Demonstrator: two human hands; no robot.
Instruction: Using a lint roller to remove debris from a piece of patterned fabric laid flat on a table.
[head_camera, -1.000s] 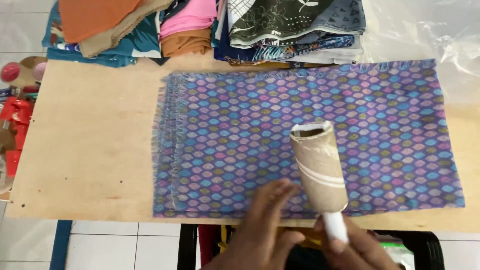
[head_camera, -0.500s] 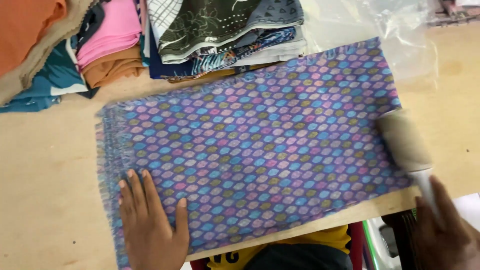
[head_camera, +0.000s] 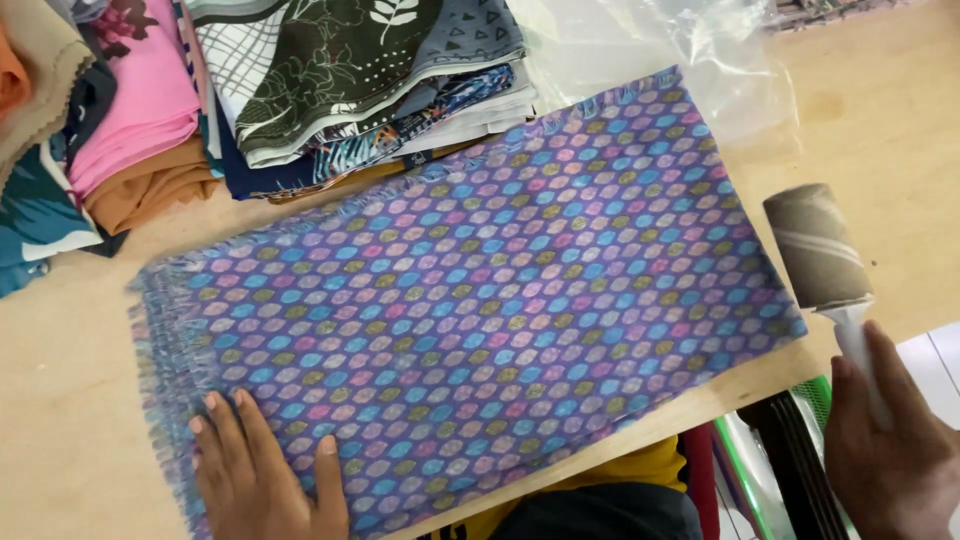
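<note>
The soft, light patterned cloth (head_camera: 470, 310), best taken at its edges, is pressed flat on the worktop (head_camera: 60, 400) by the open left hand (head_camera: 265, 475), while the lint roller (head_camera: 825, 270) is gripped by its handle in the right hand (head_camera: 895, 450).

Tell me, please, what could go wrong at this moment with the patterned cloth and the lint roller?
1. The lint roller is off the purple patterned cloth, beside its right edge; rolling back on might catch that edge and fold it.
2. Only the left hand presses the cloth, near the fringed end; the far side could bunch.
3. The cloth's near corner reaches the table edge, so it may slip off.
4. The right hand holds just the handle's end, perhaps loosely.
</note>
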